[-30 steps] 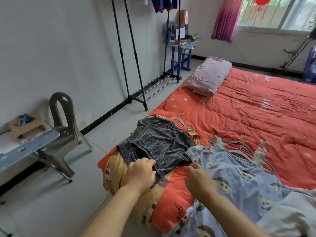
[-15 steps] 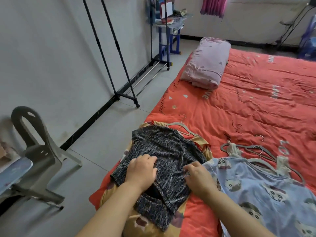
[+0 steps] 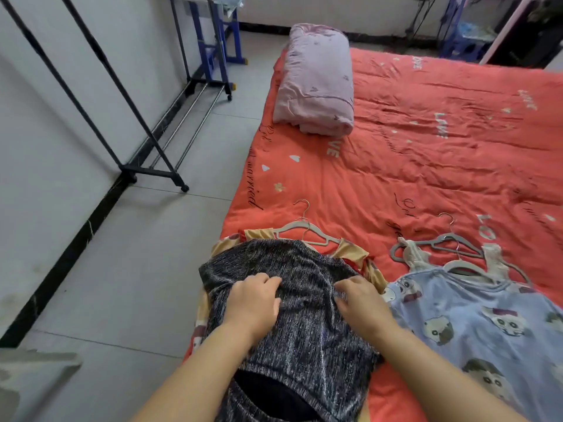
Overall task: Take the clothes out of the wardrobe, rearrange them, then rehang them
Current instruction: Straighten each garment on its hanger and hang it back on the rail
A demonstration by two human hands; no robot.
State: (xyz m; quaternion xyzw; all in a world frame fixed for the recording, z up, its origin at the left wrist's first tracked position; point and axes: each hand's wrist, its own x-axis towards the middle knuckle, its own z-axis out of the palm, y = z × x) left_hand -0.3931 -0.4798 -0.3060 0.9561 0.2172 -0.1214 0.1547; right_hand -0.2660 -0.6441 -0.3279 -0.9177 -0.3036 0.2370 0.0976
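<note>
A dark grey speckled garment (image 3: 304, 339) lies on the near left corner of the red bed (image 3: 426, 166), its lower end hanging over the edge toward me. My left hand (image 3: 253, 303) and my right hand (image 3: 359, 303) sit side by side on its middle, fingers curled into the fabric, which bunches between them. Under it lies a yellow garment (image 3: 362, 254) on a grey hanger (image 3: 304, 231). To the right, a light blue cartoon-print garment (image 3: 475, 327) is spread out beside several grey hangers (image 3: 441, 243).
A black clothes rack (image 3: 128, 147) on wheels stands along the left wall, with grey tiled floor (image 3: 152, 269) between it and the bed. A folded pink quilt (image 3: 316, 80) lies at the bed's far left. A blue metal stand (image 3: 219, 44) stands behind the rack.
The view has tilted down and drawn closer. Both hands have slid up the dark grey garment toward its middle and bunched the fabric between them.
</note>
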